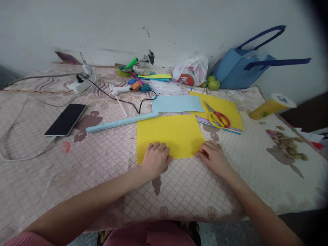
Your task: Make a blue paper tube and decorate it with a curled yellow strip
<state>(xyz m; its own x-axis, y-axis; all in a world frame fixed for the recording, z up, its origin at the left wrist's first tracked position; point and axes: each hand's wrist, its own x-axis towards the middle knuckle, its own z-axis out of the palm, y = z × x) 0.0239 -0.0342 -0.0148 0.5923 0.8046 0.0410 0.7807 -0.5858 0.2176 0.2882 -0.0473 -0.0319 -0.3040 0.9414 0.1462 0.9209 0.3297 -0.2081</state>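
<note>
A yellow sheet of paper [170, 133] lies flat on the patterned tablecloth in front of me. My left hand [156, 159] rests on its near edge, left of the middle, with curled fingers on top and the thumb along the edge. At the near right corner my right hand [212, 155] is closed, thumb and fingers pinching the paper there. Touching the sheet's far left corner is a long folded strip of light blue paper [120, 123]. Beyond the sheet lies a flat light blue piece of paper [178, 104].
Red-and-yellow scissors [219, 119] lie on more yellow paper [232, 111] to the right. A phone [67, 119] on a cable, a power strip [82, 83] and a glue gun [119, 89] are left. Peanuts [287, 143], a yellow roll [271, 106] and a blue bag [238, 68] stand right.
</note>
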